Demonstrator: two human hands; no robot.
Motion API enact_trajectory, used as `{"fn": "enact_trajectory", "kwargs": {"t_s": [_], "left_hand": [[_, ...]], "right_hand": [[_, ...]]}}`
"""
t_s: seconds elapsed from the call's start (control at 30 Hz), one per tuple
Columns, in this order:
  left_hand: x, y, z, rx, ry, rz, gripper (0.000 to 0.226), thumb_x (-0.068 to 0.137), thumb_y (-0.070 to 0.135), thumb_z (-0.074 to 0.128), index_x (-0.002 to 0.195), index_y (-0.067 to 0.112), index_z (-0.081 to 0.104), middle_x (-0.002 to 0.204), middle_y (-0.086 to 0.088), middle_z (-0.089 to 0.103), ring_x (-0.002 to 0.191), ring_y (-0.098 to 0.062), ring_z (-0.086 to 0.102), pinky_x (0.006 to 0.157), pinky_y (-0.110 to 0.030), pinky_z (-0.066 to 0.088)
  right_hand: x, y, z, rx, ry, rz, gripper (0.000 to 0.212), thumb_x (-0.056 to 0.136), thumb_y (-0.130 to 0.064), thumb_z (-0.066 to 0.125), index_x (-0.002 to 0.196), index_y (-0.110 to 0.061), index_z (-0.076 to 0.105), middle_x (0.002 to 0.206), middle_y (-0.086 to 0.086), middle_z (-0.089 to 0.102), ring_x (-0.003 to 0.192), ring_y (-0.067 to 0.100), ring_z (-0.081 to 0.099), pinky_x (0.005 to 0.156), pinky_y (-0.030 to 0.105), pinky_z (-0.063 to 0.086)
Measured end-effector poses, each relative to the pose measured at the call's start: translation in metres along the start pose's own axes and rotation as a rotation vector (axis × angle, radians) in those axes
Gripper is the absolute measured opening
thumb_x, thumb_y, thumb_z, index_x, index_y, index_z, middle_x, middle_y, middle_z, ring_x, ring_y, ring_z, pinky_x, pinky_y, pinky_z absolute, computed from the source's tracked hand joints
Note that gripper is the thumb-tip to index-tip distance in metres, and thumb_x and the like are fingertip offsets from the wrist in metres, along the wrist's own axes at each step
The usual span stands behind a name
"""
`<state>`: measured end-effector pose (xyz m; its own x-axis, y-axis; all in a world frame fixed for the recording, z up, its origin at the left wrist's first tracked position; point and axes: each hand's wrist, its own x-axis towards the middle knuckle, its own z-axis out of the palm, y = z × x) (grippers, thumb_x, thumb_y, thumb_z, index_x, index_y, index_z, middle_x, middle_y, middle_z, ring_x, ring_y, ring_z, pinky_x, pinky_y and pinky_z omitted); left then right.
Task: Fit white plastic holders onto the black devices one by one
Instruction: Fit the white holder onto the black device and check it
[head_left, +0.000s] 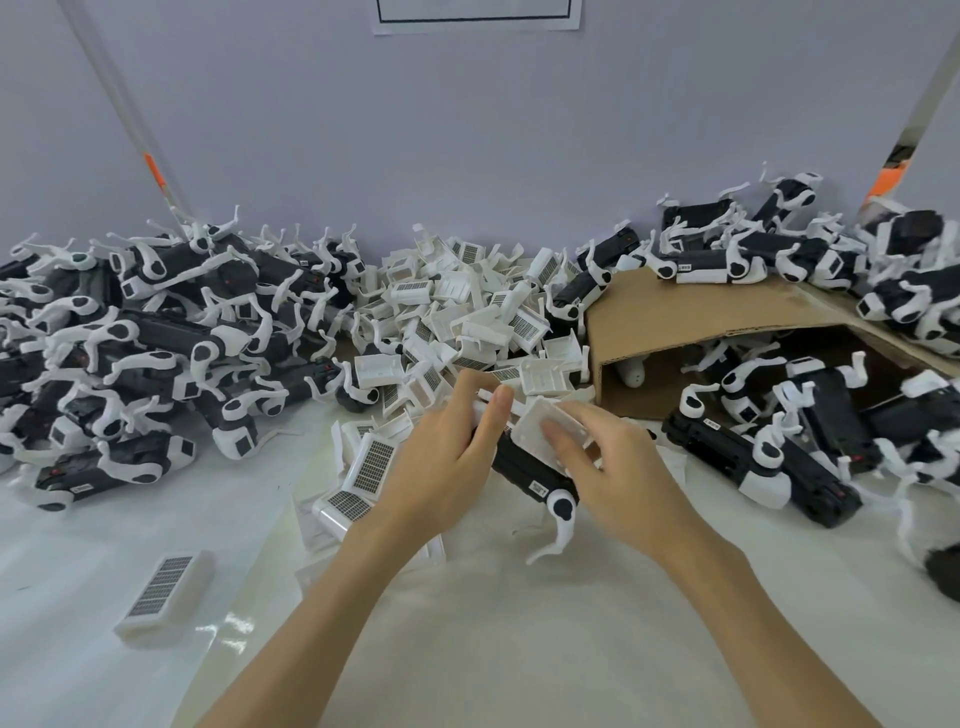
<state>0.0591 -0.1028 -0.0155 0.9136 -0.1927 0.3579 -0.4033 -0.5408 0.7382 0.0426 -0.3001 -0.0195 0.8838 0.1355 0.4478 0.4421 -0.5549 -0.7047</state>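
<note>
Near the centre, we grip the long black plastic device (524, 467) in our left hand (447, 457), while our right hand (613, 457) pinches the white rectangular plastic holder (545, 431) on top of it.

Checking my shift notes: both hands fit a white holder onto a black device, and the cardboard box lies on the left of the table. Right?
Not quite: the head view shows the cardboard box on the right. Both the left hand and right hand do work the white holder onto the black device.

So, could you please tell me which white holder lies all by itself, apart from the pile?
The white holder at the near left of the table, grid face up, with bare tabletop all round it; the others are heaped together.
</note>
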Motion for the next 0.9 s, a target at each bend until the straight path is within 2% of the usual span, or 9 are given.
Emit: {"fn": "enact_trajectory", "kwargs": {"t_s": [0.1,0.17,0.3,0.4,0.53,0.63,0.7,0.77,0.9], "left_hand": [[0.001,-0.001,0.001,-0.005,0.003,-0.002,0.059,0.094,0.086,0.015,0.116,0.042,0.047,0.057,0.008,0.053,0.06,-0.007,0.052,0.062,-0.037,0.039],[0.001,-0.001,0.002,0.0,0.006,-0.003,0.062,0.092,0.089,0.014,0.117,0.043,0.047,0.06,0.005,0.058,0.062,-0.008,0.057,0.063,-0.038,0.043],[0.003,-0.003,-0.002,-0.046,0.018,-0.034,0.06,0.096,0.082,0.019,0.119,0.038,0.051,0.061,0.003,0.064,0.062,-0.012,0.064,0.07,-0.044,0.053],[0.002,-0.002,-0.002,-0.032,0.019,-0.033,0.06,0.097,0.081,0.019,0.119,0.037,0.052,0.058,0.013,0.062,0.062,-0.011,0.063,0.071,-0.045,0.053],[0.002,-0.001,0.0,-0.004,0.029,-0.025,0.064,0.094,0.086,0.015,0.117,0.039,0.051,0.063,0.026,0.063,0.066,-0.003,0.063,0.069,-0.04,0.049],[0.003,-0.003,0.0,-0.019,0.031,-0.057,0.06,0.093,0.086,0.016,0.113,0.041,0.051,0.065,0.018,0.064,0.07,0.0,0.063,0.078,-0.043,0.054],[0.002,-0.004,0.002,-0.024,0.035,-0.077,0.056,0.094,0.085,0.016,0.109,0.043,0.051,0.07,0.013,0.066,0.074,-0.003,0.065,0.082,-0.044,0.055],[0.002,-0.004,0.003,-0.008,0.036,-0.092,0.057,0.093,0.086,0.014,0.106,0.044,0.05,0.067,0.016,0.064,0.074,-0.011,0.066,0.076,-0.044,0.053],[0.002,-0.004,0.006,-0.009,0.053,-0.124,0.07,0.092,0.087,0.012,0.105,0.031,0.052,0.058,0.017,0.057,0.063,-0.005,0.06,0.066,-0.038,0.043]], "right_hand": [[0.0,0.001,0.003,-0.021,0.051,-0.015,0.027,0.109,-0.016,0.051,0.127,-0.025,0.07,0.096,-0.004,0.074,0.085,0.014,0.068,0.075,0.03,0.055],[-0.001,-0.001,0.007,0.016,-0.055,-0.001,0.027,0.109,-0.029,0.053,0.134,-0.03,0.064,0.112,-0.005,0.071,0.102,0.011,0.067,0.085,0.031,0.055],[-0.005,-0.004,0.011,0.129,-0.172,0.061,0.049,0.103,-0.058,0.045,0.145,-0.037,0.055,0.135,-0.015,0.058,0.133,-0.004,0.048,0.105,0.013,0.038],[-0.006,-0.009,0.016,0.083,-0.057,0.061,0.045,0.111,-0.045,0.036,0.151,-0.031,0.052,0.127,-0.009,0.055,0.126,-0.004,0.049,0.102,0.006,0.033],[-0.006,-0.01,0.022,0.069,-0.073,0.082,0.05,0.11,-0.04,0.033,0.157,-0.028,0.045,0.12,-0.003,0.053,0.12,0.007,0.053,0.104,0.015,0.037],[-0.008,-0.009,0.025,-0.045,-0.228,0.029,0.056,0.106,-0.047,0.052,0.159,-0.037,0.038,0.141,-0.01,0.054,0.137,0.009,0.047,0.116,0.036,0.037],[-0.009,-0.009,0.025,-0.084,-0.248,0.013,0.068,0.099,-0.045,0.067,0.159,-0.042,0.033,0.152,-0.015,0.049,0.143,0.009,0.043,0.119,0.04,0.038],[-0.01,-0.008,0.025,-0.097,-0.197,0.012,0.071,0.097,-0.032,0.072,0.157,-0.045,0.035,0.146,-0.014,0.054,0.134,0.01,0.052,0.11,0.039,0.047],[-0.011,-0.008,0.029,-0.17,-0.183,-0.006,0.068,0.099,-0.031,0.069,0.156,-0.045,0.034,0.141,-0.012,0.058,0.123,0.017,0.06,0.101,0.039,0.052]]}}
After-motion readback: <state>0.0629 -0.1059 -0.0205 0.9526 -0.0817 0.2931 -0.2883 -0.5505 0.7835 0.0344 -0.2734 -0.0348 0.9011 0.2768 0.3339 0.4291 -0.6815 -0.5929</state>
